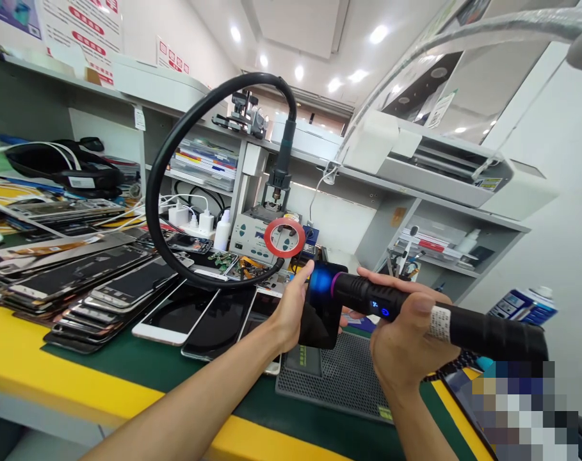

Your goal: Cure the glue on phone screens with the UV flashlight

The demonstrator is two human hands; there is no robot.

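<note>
Head view: our left hand (291,314) clasps dark phone (319,326), thumb along edge, raised above perforated mat (339,378) on table (141,371). Our right hand (410,349) wraps round black torch (483,331), lens end facing phone; blue glow on phone's upper part. Beyond, red tape roll (270,238) before grey control box (245,234). Black hose (157,186) loops nearby. We cannot tell whether torch touches phone.

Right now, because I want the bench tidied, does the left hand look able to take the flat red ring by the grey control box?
Probably not: the left hand holds a dark, flat phone, though nothing visible covers the front of the red ring.
</note>
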